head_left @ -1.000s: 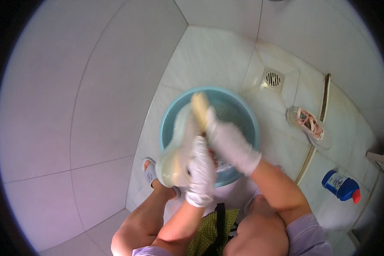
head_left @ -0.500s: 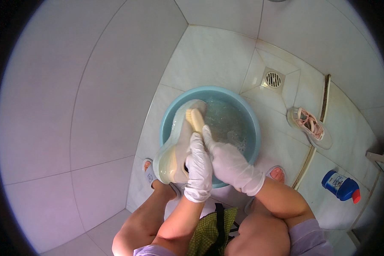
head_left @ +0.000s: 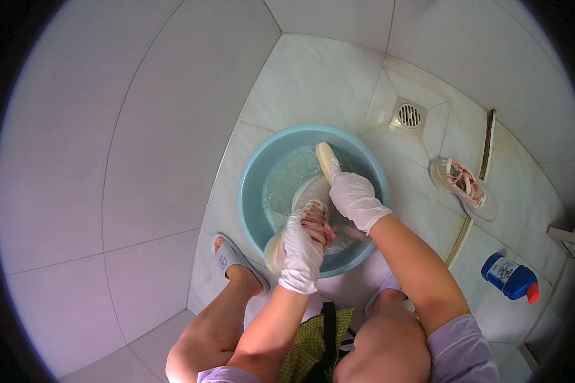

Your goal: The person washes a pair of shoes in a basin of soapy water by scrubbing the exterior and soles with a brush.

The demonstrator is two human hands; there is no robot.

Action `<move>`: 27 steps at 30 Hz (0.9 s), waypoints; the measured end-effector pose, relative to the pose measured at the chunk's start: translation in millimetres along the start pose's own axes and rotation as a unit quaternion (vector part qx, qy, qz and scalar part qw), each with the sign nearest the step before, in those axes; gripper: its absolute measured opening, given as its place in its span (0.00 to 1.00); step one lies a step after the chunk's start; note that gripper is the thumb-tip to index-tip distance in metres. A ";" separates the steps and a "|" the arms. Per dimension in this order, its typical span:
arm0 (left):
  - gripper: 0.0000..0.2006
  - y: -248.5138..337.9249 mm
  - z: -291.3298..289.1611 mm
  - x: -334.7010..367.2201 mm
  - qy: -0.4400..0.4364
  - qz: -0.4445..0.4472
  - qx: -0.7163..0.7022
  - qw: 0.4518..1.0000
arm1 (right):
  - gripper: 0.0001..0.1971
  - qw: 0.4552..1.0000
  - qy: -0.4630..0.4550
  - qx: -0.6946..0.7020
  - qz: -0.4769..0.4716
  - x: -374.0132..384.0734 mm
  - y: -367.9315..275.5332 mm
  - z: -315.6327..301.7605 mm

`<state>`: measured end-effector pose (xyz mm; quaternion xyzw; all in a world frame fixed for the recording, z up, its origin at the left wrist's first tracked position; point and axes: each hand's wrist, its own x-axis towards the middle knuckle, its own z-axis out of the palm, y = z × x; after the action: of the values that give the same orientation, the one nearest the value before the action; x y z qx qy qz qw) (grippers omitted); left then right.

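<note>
A round blue basin (head_left: 251,220) of cloudy, slightly foamy water stands on the floor between my feet. In a white glove, my left hand (head_left: 300,252) grips a pale sneaker (head_left: 314,191) with pink laces around its ankle part. The toe reaches into the basin, and the heel is over its near rim. My right hand (head_left: 356,199), also gloved in white, is closed around a cream-coloured scrub brush (head_left: 326,157), just beyond the toe at the right side of the basin. Its bristles are hidden from view.
Another sneaker (head_left: 464,189) with pink laces lies right of the basin, by a raised floor strip. Nearer, a blue bottle (head_left: 510,276) with a red cap lies on its side. A floor drain (head_left: 409,116) is beyond the basin; a tiled wall (head_left: 160,147) rises at left.
The sneaker has turned from its side to laces up and gone lower into the basin. The brush has moved off its side, up and right, past the toe.
</note>
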<state>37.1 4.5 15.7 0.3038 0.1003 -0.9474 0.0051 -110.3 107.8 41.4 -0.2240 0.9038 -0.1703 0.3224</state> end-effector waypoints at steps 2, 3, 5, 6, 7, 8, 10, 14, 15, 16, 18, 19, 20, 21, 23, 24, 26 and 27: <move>0.12 -25.7 31.3 13.9 0.147 0.138 0.109 0.973 | 0.30 0.999 0.004 -0.044 0.022 8.6 27.2 15.8; 0.11 -30.0 44.7 14.0 0.222 0.214 0.165 0.937 | 0.30 0.998 0.001 -0.061 0.022 9.3 27.5 22.5; 0.10 -23.5 46.5 16.9 0.210 0.187 0.122 0.952 | 0.30 0.999 -0.022 -0.011 0.035 6.9 26.2 26.8; 0.09 -20.2 46.4 16.9 0.204 0.171 0.100 0.959 | 0.31 0.998 -0.033 0.014 0.043 4.1 25.8 29.2; 0.09 -2.2 39.6 14.4 0.184 0.140 0.047 0.972 | 0.31 0.997 -0.055 0.046 0.009 -6.0 8.9 27.1; 0.08 10.1 31.3 16.3 0.168 0.144 0.027 0.975 | 0.32 0.995 -0.073 0.060 -0.015 -22.0 -6.3 27.3; 0.08 26.7 17.5 15.2 0.143 0.148 -0.013 0.978 | 0.29 0.988 -0.074 -0.013 -0.135 -59.2 -30.3 31.4; 0.13 -52.4 46.8 -14.7 0.164 0.139 0.328 0.920 | 0.31 0.997 0.000 0.079 -0.009 -25.7 9.0 -9.0; 0.15 -71.7 63.7 -13.7 0.225 0.162 0.286 0.917 | 0.31 0.996 -0.017 0.087 0.002 -18.5 19.3 -16.7; 0.15 -58.6 63.9 -12.6 0.217 0.197 0.292 0.910 | 0.30 0.997 -0.016 0.058 -0.051 -28.7 5.7 -20.0; 0.15 -17.5 64.3 -20.8 0.204 0.278 0.303 0.888 | 0.29 0.986 -0.014 0.003 -0.166 -72.5 -39.7 -19.4; 0.16 -17.7 68.4 -22.1 0.156 0.264 0.373 0.876 | 0.29 0.981 -0.048 0.029 -0.185 -79.4 -43.3 -6.4; 0.17 -22.7 72.1 -28.6 0.111 0.244 0.440 0.857 | 0.29 0.989 -0.011 0.043 -0.141 -68.0 -31.1 -7.0; 0.18 -30.0 76.4 -36.0 0.064 0.223 0.504 0.832 | 0.29 0.993 0.026 0.055 -0.097 -46.9 -12.6 -15.8; 0.18 -50.0 97.9 -40.0 0.106 0.243 0.549 0.793 | 0.29 0.988 0.028 0.147 -0.029 -29.3 5.7 -35.8; 0.18 -59.0 107.4 -46.9 0.136 0.251 0.571 0.770 | 0.28 0.989 0.031 0.129 -0.070 -41.5 1.1 -31.2; 0.21 -43.0 109.7 -44.7 0.132 0.297 0.492 0.808 | 0.25 0.980 0.041 0.096 -0.171 -83.4 -30.1 -8.8; 0.21 -42.9 108.8 -38.5 0.100 0.300 0.419 0.851 | 0.24 0.968 0.028 0.132 -0.212 -92.9 -36.1 5.4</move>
<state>2.9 23.5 132.5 0.3858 -0.4022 -0.8164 0.1515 -31.8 124.4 100.9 -0.3612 0.8139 -0.3583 0.2806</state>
